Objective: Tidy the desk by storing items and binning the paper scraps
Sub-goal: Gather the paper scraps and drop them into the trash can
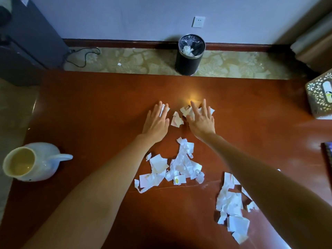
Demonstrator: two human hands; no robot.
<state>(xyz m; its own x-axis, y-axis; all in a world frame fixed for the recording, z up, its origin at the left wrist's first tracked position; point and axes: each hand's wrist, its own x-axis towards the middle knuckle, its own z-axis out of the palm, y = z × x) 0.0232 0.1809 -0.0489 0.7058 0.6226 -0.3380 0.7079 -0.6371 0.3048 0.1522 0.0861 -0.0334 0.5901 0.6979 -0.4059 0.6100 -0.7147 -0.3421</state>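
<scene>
- You had your left hand (156,123) and right hand (202,123) flat, fingers straight, gripping nothing, each pressing scraps (177,119) towards the desk's (89,105) far edge.
- This looked like gathering; next you needed to sweep them together for the bin (190,56).

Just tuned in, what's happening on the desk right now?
A person presses the left hand and the right hand, fingers straight, onto the far scraps on the desk, seemingly gathering them. The middle pile and the right pile lie nearer, untouched. The bin on the floor beyond holds crumpled paper.
</scene>
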